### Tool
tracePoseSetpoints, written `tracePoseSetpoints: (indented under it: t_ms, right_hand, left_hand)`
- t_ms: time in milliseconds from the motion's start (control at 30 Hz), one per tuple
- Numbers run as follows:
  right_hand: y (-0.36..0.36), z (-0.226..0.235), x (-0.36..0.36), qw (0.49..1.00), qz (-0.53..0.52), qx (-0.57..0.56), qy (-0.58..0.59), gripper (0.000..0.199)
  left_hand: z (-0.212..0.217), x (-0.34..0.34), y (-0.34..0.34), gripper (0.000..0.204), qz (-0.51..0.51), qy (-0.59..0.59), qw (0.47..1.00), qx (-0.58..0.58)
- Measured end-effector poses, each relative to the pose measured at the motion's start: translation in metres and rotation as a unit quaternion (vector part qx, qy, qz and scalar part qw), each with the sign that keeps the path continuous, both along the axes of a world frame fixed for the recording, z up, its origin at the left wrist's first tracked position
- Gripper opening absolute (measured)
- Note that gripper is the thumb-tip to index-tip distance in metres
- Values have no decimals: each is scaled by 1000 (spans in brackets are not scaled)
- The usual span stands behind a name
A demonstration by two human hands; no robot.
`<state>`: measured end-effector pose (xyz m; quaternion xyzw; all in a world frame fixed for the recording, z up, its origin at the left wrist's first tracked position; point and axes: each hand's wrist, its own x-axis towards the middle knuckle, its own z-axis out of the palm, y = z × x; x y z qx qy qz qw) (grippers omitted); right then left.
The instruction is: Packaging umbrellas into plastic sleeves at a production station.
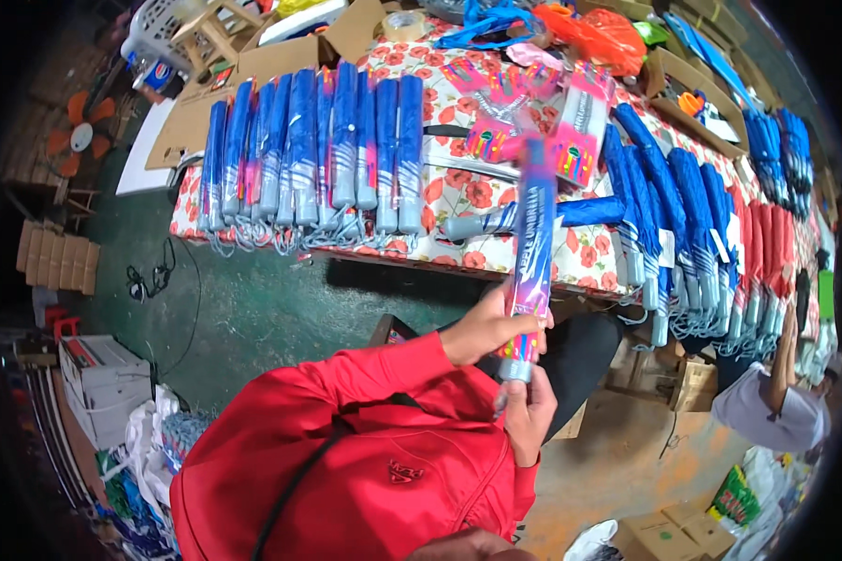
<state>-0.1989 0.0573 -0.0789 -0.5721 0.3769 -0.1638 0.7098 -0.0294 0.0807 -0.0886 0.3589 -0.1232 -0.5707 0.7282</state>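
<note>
Upright in front of me is a folded blue umbrella (535, 229) in a clear printed sleeve with pink and yellow at its lower end. My left hand (489, 327) is closed round the sleeve's lower part. Beneath it, the fingers of my right hand (530, 411) grip the umbrella at its grey handle end. Behind its upper part, printed pink plastic sleeves (585, 122) are piled on the flowered tablecloth (585, 257). Another blue umbrella (585, 213) lies sideways on the cloth, its grey handle to the left.
A row of sleeved blue umbrellas (299, 150) covers the table's left part, cords hanging over the edge. Unsleeved blue umbrellas (688, 206) and red umbrellas (762, 248) line the right. Another person (767, 407) is at the far right. Cardboard boxes (669, 533) stand on the floor.
</note>
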Motion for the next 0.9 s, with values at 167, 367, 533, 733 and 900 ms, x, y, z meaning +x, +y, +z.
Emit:
tracePoseSetpoints:
  t_ms: [167, 367, 533, 733, 900]
  right_hand:
    - [5, -9, 15, 999, 7, 39, 4, 21]
    - [-4, -23, 11, 997, 34, 45, 51, 22]
    - [-14, -12, 18, 995, 52, 84, 36, 23]
    - [-8, -21, 15, 990, 113, 35, 73, 22]
    - [-8, -23, 21, 990, 126, 15, 55, 22]
  left_hand:
    - [43, 84, 39, 34, 71, -260, 949, 162]
    - [72, 168, 116, 38, 273, -533, 701, 388]
    - [30, 246, 185, 69, 393, -609, 538, 431]
    - [9, 311, 216, 64, 301, -608, 484, 553]
    - [-5, 341, 233, 60, 251, -633, 437, 588]
